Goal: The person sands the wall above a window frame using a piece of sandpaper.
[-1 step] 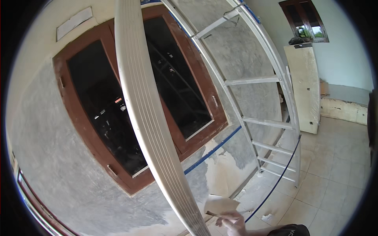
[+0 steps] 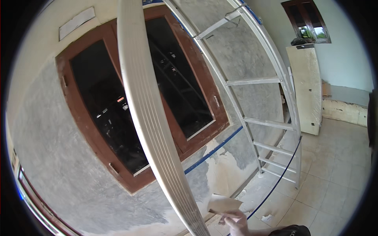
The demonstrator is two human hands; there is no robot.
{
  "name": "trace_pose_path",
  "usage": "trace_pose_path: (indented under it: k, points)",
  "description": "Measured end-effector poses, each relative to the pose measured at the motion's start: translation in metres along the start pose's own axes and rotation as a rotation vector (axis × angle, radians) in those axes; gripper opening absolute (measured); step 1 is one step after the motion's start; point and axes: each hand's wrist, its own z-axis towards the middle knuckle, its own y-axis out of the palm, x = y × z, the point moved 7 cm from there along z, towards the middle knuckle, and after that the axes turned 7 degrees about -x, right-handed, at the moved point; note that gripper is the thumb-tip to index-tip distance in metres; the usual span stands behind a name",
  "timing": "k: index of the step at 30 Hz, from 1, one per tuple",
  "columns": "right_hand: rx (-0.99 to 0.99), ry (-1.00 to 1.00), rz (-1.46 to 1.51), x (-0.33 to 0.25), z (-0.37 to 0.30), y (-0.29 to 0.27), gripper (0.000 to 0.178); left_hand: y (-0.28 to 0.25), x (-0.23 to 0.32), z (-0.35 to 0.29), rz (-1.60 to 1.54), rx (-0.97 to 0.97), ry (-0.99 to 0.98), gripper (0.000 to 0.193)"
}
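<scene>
My right hand [image 2: 235,222] comes in at the lower right, below a black sleeve [image 2: 293,231]. Its fingers are closed on a wide, flat, pale blade [image 2: 224,202] with a dark edge piece at its lower left, which looks like a putty knife. The blade stands in front of the wall's foot, close beside the grooved aluminium beam [image 2: 151,114]. Behind it, the grey wall [image 2: 102,204] bears a bare, peeled cream patch [image 2: 222,167]. My left hand is out of view.
The beam slants across a brown-framed window [image 2: 143,183]. A metal ladder [image 2: 267,125] stands at right with a blue hose [image 2: 275,185] running by its foot. Farther off are a wrapped pale panel [image 2: 305,90] and a tiled floor [image 2: 330,161] with plaster scraps [image 2: 268,218].
The whole view has shifted slightly, so things sit a little farther right. My right hand still holds the putty knife in nearly the same pose.
</scene>
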Motion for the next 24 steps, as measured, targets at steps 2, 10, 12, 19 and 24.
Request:
trace_pose_path:
  k: [2,10,12,19,24]
  points:
    - [0.069,0.072,-0.044,-0.009,-0.010,-0.030,0.015,0.000,-0.021,-0.038,0.073,0.063,-0.087,0.040]
    - [0.009,0.336,-0.171,-0.094,-0.083,-0.094,0.030,0.152,-0.012,-0.147,-0.062,-0.177,-0.165,0.038]
    - [-0.042,0.480,-0.185,-0.090,-0.097,-0.107,0.021,0.195,0.001,-0.148,-0.092,-0.285,-0.139,0.039]
    - [-0.473,0.815,-0.177,-0.141,-0.122,-0.135,0.024,0.280,0.041,-0.176,-0.157,-0.307,0.103,0.050]
    - [-0.441,0.553,-0.272,-0.189,-0.081,-0.243,0.039,0.398,0.048,-0.163,-0.207,-0.356,0.274,0.065]
